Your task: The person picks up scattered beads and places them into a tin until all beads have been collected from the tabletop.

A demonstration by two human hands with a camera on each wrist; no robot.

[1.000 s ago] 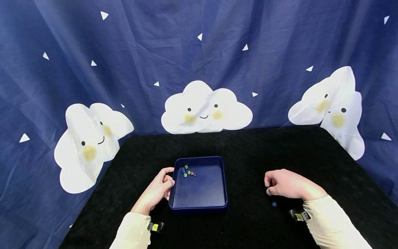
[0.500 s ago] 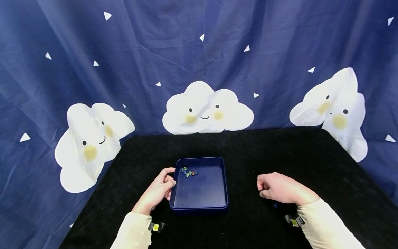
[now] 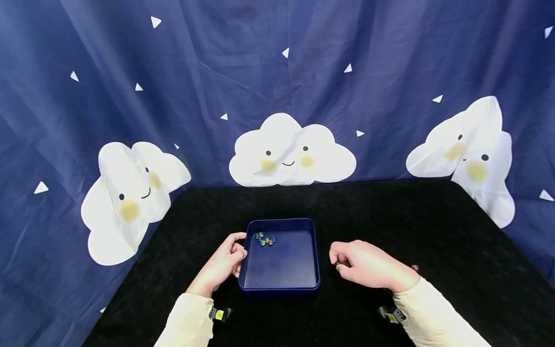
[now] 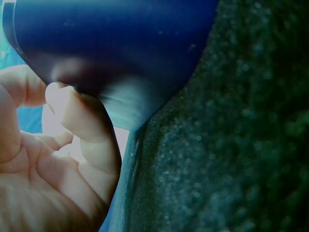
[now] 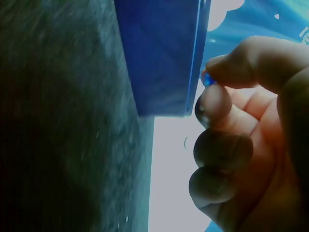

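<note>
My left hand [image 3: 221,262] holds the left side of a square dark-blue tray [image 3: 279,290], thumb and fingertips at its wall [image 4: 120,43]. A small cluster of glass marbles [image 3: 267,240], blue, green-yellow and one orange-red, lies in the tray's far left corner. Just right of the tray, my right hand [image 3: 368,264] pinches a blue marble [image 5: 208,79] between thumb and index finger. The other fingers [image 5: 215,186] of that hand are curled under. In the right wrist view the tray's outer wall [image 5: 159,58] stands close beyond the fingertips.
A reddish marble [image 3: 415,268] lies on the black cloth [image 3: 390,212] beside my right wrist. Behind the table hangs a blue curtain [image 3: 303,86] with white clouds. Each wrist carries a small black camera, such as the left wrist camera [image 3: 222,315].
My right hand has moved left toward the tray, carrying the blue marble away from the cloth. A reddish marble now shows behind its wrist. The left hand stays on the tray.
</note>
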